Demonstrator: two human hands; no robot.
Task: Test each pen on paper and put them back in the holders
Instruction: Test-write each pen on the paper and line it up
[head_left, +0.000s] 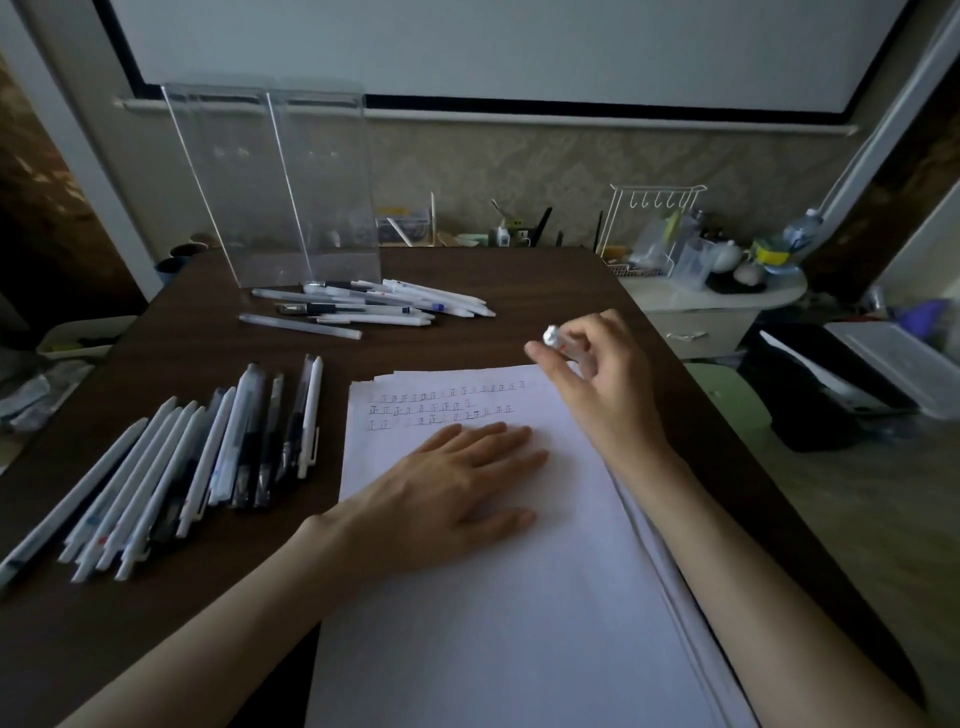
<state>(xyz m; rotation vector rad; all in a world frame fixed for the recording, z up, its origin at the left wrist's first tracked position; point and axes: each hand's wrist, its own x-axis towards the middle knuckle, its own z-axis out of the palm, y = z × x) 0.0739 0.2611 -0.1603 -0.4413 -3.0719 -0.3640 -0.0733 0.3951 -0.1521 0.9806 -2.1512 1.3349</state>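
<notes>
From the head camera, your left hand (457, 483) lies flat on the paper (493, 623), fingers straight and spread a little, palm down, grasping nothing and just pressing the sheet to the dark brown counter (519, 275). Your right hand (597, 379) is raised over the top right corner of the paper with its thumb and fingers curled around a pen (557, 338), pinching it; the pen points roughly toward the camera, so you see mostly its clear end and cannot tell whether the tip touches anything. Three rows of small written marks (441, 408) run across the top of the sheet, just beyond your left fingertips. The sheet tops a stack whose edges show along its right side. To the left of the paper a row of pens (197, 457), white and dark, lies side by side on the counter. A second loose heap of pens (374, 306) lies farther back, just in front of two clear holders (275, 182) standing upright at the counter's far edge. Beyond the right edge, a pale cabinet (727, 306) carries a white wire rack (649, 223) and small clutter.
</notes>
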